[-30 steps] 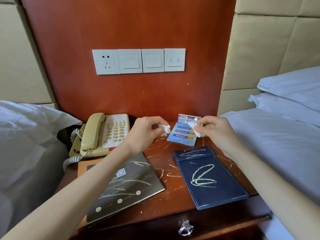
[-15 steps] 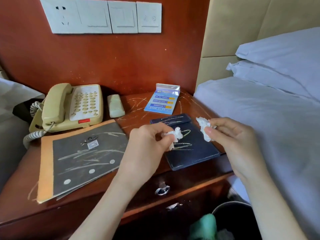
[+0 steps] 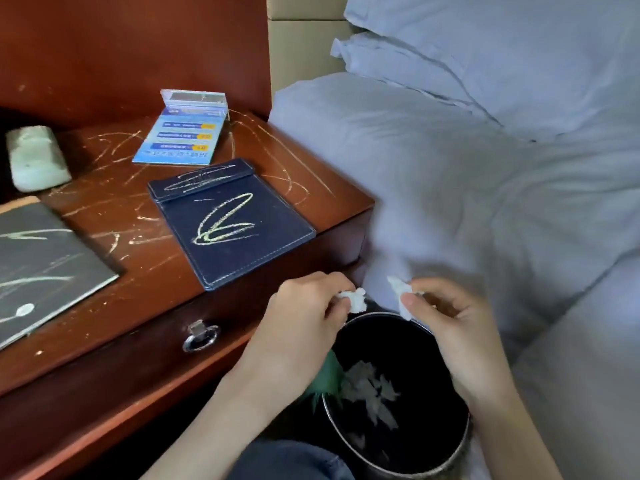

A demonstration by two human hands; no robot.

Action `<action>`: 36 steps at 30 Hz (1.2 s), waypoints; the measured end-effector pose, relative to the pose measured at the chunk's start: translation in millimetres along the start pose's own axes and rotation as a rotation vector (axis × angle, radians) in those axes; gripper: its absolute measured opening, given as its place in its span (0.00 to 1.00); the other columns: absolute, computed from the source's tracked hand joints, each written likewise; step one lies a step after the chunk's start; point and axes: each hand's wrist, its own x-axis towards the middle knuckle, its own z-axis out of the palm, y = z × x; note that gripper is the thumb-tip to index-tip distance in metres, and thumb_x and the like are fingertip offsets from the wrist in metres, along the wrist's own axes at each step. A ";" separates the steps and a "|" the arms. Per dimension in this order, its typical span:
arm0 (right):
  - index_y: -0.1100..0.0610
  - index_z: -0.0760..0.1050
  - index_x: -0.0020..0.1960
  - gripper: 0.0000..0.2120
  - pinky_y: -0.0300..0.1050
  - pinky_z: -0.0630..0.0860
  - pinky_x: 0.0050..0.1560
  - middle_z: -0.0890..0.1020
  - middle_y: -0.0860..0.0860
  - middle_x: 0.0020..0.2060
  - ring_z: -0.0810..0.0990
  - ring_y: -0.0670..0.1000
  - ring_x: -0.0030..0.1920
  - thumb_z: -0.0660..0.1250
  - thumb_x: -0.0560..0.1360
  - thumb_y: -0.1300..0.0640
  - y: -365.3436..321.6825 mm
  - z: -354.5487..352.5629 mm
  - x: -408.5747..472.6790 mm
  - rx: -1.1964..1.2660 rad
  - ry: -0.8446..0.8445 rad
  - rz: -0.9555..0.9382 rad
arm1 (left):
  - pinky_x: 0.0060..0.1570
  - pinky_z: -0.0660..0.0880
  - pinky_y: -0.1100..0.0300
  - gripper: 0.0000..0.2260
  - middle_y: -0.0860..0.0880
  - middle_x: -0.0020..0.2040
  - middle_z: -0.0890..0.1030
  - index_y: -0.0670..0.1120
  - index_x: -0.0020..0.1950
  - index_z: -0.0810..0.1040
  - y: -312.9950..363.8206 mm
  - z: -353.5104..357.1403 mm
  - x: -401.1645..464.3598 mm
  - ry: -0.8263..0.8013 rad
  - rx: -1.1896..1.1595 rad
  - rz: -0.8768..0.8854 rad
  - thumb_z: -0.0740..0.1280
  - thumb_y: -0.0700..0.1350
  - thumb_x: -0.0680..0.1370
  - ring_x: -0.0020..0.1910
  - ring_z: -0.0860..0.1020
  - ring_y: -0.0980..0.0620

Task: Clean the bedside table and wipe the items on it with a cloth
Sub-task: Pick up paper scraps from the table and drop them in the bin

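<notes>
Both forearms are bare, with no sleeves in view. The left hand (image 3: pixel 304 327) and right hand (image 3: pixel 453 337) wear no gloves, rings or watch. Below the fingers, dark blue denim-like trousers (image 3: pixel 287 460) cover a leg.

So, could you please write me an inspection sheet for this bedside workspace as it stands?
Surface: reddish wooden bedside table, covered in pale scribble marks.
Job's things: dark blue leather folder scribbled; blue printed card stand; folded pale green cloth unused.
Clutter: black round waste bin holding white scraps.
Hands: left hand pinches a crumpled white tissue piece; right hand pinches another tissue piece, above the bin.
Cables: nothing seen.
Surroundings: white bedding.
</notes>
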 end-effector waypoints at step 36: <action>0.51 0.82 0.40 0.16 0.29 0.72 0.39 0.83 0.49 0.32 0.79 0.44 0.33 0.65 0.74 0.70 17.6 2.0 -5.0 -0.057 -0.056 0.096 | 0.45 0.76 0.63 0.08 0.60 0.42 0.84 0.56 0.49 0.81 -33.7 1.1 -3.8 -0.083 -0.191 -0.170 0.64 0.46 0.80 0.44 0.81 0.61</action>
